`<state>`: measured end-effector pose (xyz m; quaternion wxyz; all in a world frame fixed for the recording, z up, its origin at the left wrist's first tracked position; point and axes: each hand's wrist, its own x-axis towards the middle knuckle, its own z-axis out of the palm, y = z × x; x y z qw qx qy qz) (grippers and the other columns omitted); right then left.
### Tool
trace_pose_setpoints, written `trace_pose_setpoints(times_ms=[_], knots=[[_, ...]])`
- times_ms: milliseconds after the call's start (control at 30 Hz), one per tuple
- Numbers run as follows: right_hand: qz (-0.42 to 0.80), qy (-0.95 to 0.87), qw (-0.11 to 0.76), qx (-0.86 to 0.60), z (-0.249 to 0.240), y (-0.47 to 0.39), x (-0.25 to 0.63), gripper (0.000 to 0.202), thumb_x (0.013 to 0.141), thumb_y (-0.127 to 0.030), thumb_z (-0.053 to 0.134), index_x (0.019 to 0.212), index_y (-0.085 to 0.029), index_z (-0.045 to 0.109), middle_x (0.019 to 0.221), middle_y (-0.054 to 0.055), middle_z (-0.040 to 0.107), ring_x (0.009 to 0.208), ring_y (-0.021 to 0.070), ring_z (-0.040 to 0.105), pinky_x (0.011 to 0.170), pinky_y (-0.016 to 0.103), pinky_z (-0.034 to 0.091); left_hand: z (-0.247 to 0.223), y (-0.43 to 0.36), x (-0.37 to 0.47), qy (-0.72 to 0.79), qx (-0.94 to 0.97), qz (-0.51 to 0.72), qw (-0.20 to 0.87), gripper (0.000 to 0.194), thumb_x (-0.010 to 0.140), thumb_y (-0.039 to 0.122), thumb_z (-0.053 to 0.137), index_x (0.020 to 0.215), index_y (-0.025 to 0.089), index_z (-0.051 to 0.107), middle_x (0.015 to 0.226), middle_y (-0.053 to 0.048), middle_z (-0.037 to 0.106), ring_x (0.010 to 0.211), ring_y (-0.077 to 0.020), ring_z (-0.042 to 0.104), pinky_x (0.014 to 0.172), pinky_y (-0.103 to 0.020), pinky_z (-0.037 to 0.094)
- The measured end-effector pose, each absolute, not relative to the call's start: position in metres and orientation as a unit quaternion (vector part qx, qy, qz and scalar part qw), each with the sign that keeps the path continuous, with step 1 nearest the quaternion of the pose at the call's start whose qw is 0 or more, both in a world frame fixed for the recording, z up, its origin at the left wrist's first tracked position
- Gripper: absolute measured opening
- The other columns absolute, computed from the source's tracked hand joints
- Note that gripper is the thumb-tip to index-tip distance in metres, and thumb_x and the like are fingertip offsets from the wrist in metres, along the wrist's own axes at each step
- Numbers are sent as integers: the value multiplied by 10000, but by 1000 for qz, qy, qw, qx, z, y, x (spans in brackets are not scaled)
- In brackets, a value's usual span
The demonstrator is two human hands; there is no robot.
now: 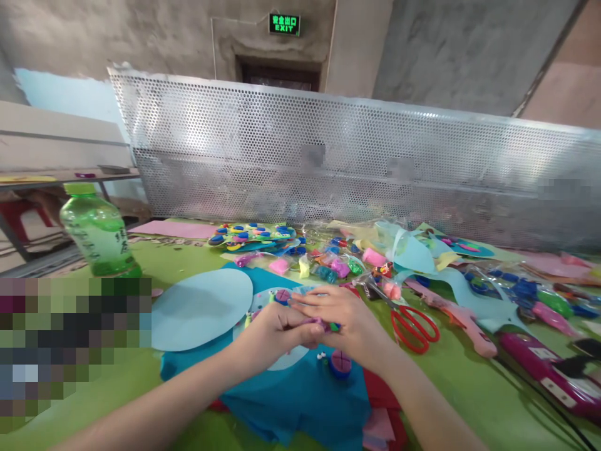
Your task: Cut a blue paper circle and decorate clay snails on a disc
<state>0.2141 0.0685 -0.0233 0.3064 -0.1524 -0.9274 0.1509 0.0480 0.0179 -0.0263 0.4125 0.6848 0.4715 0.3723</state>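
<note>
Purple clay (318,322): lay between both hands, at the left fingertips; long axis hidden.
Left hand (267,327): nearer, pinched the clay.
Right hand (346,313): arched in from the right, fingers extended; grip unclear.
Clear bags (361,237): held coloured lumps (374,256), beyond the hands.
Green bottle (99,235): stood capped; contents uncertain.

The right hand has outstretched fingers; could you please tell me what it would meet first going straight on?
Probably the round blue clay piece with the purple top, just beyond the fingertips of the right hand; depth is unclear, and the left hand lies close by.
</note>
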Motion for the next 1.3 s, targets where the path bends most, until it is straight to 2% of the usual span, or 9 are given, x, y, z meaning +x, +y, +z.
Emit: trace_pose_setpoints(times_ms=[233, 333, 467, 533, 700, 867, 1033, 1133, 1300], knots=[[177, -910, 355, -116, -19, 74, 225, 371, 937, -382, 300, 1246, -301, 488, 1277, -11, 521, 1151, 166, 476, 983, 352, 339, -19, 11, 50, 407, 605, 422, 539, 301, 721, 448, 609, 684, 170, 719, 736, -51, 729, 691, -214, 683, 656, -302, 540], [228, -849, 442, -180, -19, 83, 234, 389, 923, -401, 339, 1289, -308, 432, 1294, 20, 505, 1159, 190, 471, 964, 376, 364, -19, 10, 52, 362, 552, 448, 603, 353, 735, 496, 589, 735, 165, 712, 758, -54, 730, 732, -218, 683, 713, -330, 537], [267, -831, 433, -226, -22, 81, 231, 748, 764, -586, 511, 1390, -314, 204, 1357, 68, 423, 1149, 260, 469, 875, 436, 433, -22, 10, 56, 316, 500, 469, 656, 380, 761, 513, 557, 772, 153, 678, 757, -49, 708, 777, -215, 665, 794, -377, 513], [260, -860, 387, -204, -23, 75, 224, 745, 727, -551, 586, 1366, -334, 270, 1339, 48, 447, 1158, 257, 460, 909, 436, 413, -24, 10, 59, 328, 493, 468, 656, 374, 716, 513, 611, 680, 142, 647, 658, -28, 670, 700, -198, 656, 774, -378, 522], [246, -892, 358, -127, -24, 67, 213, 309, 868, -388, 479, 1136, -286, 595, 990, 16, 678, 1005, 175, 567, 867, 319, 434, -25, 10, 60, 356, 541, 445, 619, 441, 693, 558, 603, 631, 124, 647, 553, -28, 625, 650, -191, 635, 725, -356, 527], [185, -906, 348, -157, -25, 67, 213, 300, 911, -345, 401, 1102, -259, 615, 1045, 29, 668, 1019, 185, 576, 819, 334, 433, -27, 15, 53, 452, 586, 432, 516, 544, 633, 657, 568, 612, 124, 672, 559, -55, 656, 598, -218, 638, 586, -301, 503], [141, -894, 386, -177, -29, 68, 211, 241, 892, -272, 449, 1009, -236, 657, 969, 3, 698, 920, 184, 623, 774, 320, 445, -29, 15, 51, 495, 653, 411, 401, 329, 659, 473, 662, 593, 153, 702, 571, -42, 685, 599, -216, 633, 536, -263, 479], [141, -855, 429, -257, -29, 74, 216, 238, 881, -281, 457, 990, -225, 661, 856, 17, 717, 778, 192, 649, 703, 321, 462, -24, 12, 54, 488, 643, 412, 423, 225, 703, 388, 651, 678, 180, 733, 738, -47, 728, 715, -246, 661, 627, -291, 514], [343, -731, 522, -274, -24, 87, 227, 265, 876, -330, 452, 1042, -217, 625, 740, 13, 676, 581, 124, 613, 551, 248, 452, -17, 14, 54, 441, 586, 439, 519, 248, 711, 381, 656, 860, 193, 720, 857, -48, 725, 787, -249, 672, 726, -350, 538]])
